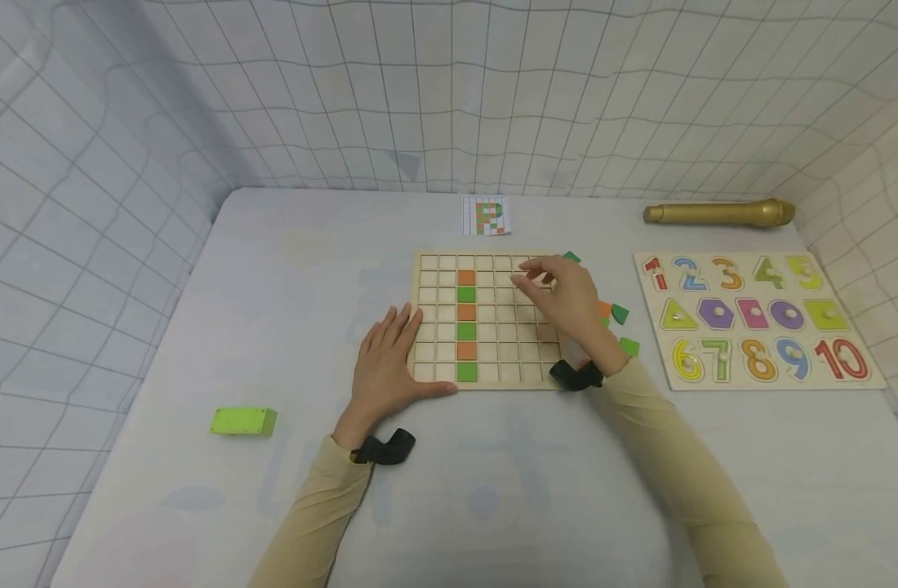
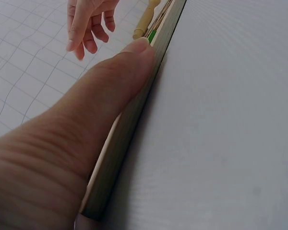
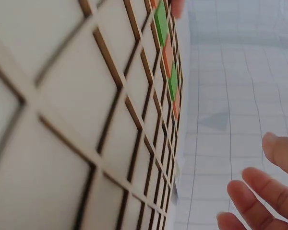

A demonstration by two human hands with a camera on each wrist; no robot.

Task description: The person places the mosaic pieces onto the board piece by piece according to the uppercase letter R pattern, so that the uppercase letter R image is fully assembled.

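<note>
A wooden grid board (image 1: 499,351) lies on the table, with one column of alternating orange and green square tiles (image 1: 467,313) in its cells. My left hand (image 1: 386,367) rests with spread fingers at the board's left side, its thumb along the front edge. In the left wrist view that thumb (image 2: 110,74) lies against the board's rim (image 2: 120,143). Above the right part of the grid hovers my right hand (image 1: 566,298), its fingers loosely bent. The right wrist view shows those fingers (image 3: 247,196) apart from the thumb, with nothing between them.
Loose green and orange pieces (image 1: 620,314) lie right of the board, partly behind the right hand. A pattern card (image 1: 486,216) sits beyond it. Farther right are a number-and-shape puzzle (image 1: 757,359) and a gold microphone (image 1: 717,214). A lime-green block (image 1: 243,421) lies at left.
</note>
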